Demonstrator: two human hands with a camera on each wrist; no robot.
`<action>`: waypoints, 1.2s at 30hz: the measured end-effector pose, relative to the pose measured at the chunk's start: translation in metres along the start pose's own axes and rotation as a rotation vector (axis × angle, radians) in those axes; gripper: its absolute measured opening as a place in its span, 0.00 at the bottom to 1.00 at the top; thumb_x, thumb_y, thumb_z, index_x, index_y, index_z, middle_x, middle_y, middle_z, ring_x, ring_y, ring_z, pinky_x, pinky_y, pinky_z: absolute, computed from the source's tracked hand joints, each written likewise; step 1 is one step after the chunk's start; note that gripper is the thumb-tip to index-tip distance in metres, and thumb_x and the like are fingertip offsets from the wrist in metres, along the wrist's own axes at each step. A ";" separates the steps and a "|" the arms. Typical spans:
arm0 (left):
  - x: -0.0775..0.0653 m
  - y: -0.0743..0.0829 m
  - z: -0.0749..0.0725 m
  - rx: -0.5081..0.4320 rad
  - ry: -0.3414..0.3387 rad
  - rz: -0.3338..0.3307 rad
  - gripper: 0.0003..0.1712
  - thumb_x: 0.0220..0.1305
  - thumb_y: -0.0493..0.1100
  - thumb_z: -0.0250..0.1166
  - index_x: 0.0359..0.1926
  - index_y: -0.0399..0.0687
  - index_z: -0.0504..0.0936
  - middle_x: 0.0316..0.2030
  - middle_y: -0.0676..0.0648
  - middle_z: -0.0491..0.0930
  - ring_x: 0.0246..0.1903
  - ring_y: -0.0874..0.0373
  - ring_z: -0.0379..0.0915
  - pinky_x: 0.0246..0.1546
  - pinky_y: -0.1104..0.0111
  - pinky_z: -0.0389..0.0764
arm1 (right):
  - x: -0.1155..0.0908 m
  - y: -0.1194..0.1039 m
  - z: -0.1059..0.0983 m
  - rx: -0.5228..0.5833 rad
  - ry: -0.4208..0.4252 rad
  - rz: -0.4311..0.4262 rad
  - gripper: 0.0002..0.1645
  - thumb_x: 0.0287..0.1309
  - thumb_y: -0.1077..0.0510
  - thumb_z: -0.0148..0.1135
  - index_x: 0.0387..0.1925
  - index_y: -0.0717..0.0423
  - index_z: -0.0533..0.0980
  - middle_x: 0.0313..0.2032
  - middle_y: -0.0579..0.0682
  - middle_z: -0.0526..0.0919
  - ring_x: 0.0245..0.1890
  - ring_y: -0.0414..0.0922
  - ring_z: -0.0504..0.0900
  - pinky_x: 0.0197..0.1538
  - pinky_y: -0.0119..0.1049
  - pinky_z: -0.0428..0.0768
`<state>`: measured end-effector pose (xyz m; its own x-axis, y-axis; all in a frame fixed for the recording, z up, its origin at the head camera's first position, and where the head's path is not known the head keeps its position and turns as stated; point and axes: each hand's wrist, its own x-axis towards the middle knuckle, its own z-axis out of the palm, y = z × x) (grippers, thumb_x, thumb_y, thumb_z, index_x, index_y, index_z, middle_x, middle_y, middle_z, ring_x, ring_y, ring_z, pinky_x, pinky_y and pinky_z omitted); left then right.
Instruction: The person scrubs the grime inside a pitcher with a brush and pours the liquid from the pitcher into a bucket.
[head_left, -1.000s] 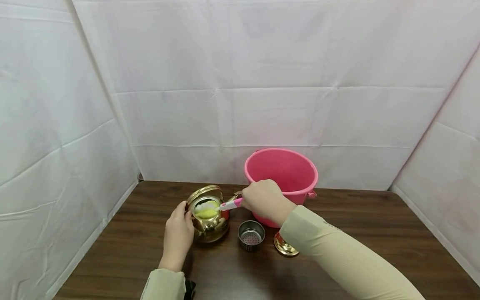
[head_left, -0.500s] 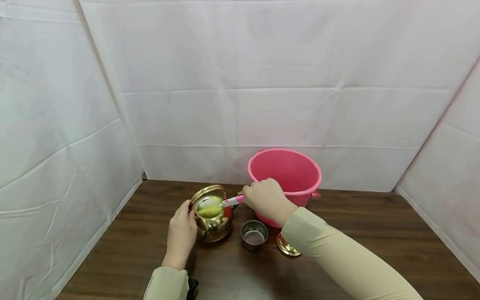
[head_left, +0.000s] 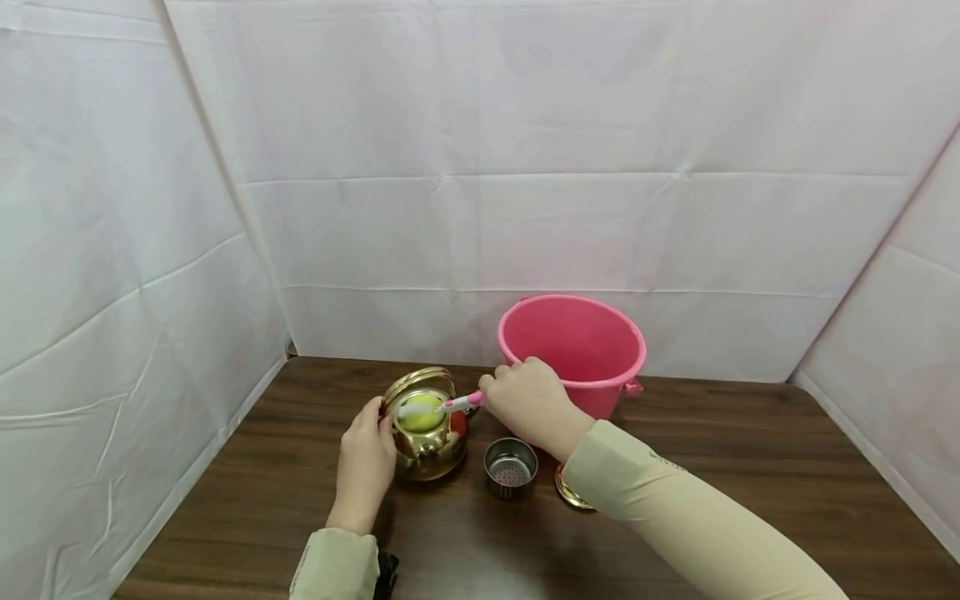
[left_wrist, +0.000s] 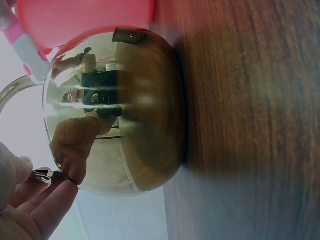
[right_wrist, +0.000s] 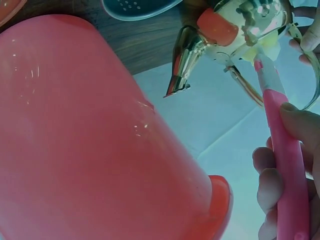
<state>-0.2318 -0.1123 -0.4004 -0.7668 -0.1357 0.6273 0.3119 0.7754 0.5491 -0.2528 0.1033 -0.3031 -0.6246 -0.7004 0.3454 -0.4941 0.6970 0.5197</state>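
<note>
A shiny gold kettle (head_left: 431,461) stands lidless on the dark wooden table, its handle raised. My left hand (head_left: 365,462) is at its left side; in the left wrist view, the thumb and fingers (left_wrist: 52,210) pinch the handle's base. My right hand (head_left: 536,406) grips the pink-and-white handle of a sponge brush (right_wrist: 287,165) from the right. The brush's yellow and white sponge head (head_left: 422,415) sits in the kettle's top opening; its lower part is hidden. In the right wrist view, the kettle's spout (right_wrist: 185,62) points toward the bucket.
A pink bucket (head_left: 600,398) stands behind my right hand, close to the white cloth wall (head_left: 480,233). In front of the kettle's right side is a round metal strainer (head_left: 511,471). A gold lid (head_left: 570,490) lies partly under my right sleeve.
The sponge head has turned in the kettle's opening, showing more yellow and less white now. Both hands keep their holds. The whole head view has shifted slightly.
</note>
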 end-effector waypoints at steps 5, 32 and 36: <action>0.001 -0.001 0.001 -0.006 0.017 0.005 0.14 0.65 0.30 0.57 0.50 0.27 0.74 0.43 0.30 0.79 0.43 0.36 0.79 0.39 0.50 0.82 | 0.000 -0.001 -0.002 -0.022 0.019 -0.017 0.05 0.55 0.55 0.65 0.26 0.48 0.79 0.19 0.46 0.78 0.20 0.41 0.76 0.21 0.32 0.70; 0.002 0.001 -0.001 -0.028 0.000 -0.022 0.14 0.65 0.30 0.56 0.51 0.27 0.74 0.44 0.30 0.79 0.44 0.37 0.79 0.40 0.51 0.82 | -0.011 -0.007 -0.012 0.026 -0.013 0.077 0.09 0.56 0.56 0.64 0.27 0.52 0.72 0.18 0.48 0.77 0.18 0.45 0.77 0.19 0.36 0.74; 0.001 0.000 -0.001 -0.029 0.012 -0.016 0.14 0.64 0.29 0.57 0.50 0.27 0.74 0.43 0.30 0.79 0.43 0.37 0.79 0.39 0.51 0.82 | -0.016 -0.007 -0.012 0.092 0.003 0.097 0.05 0.55 0.56 0.61 0.28 0.51 0.73 0.17 0.47 0.75 0.17 0.46 0.76 0.18 0.36 0.73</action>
<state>-0.2324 -0.1125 -0.3990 -0.7653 -0.1554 0.6246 0.3159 0.7548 0.5748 -0.2320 0.1076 -0.3032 -0.6702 -0.6293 0.3935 -0.4849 0.7727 0.4097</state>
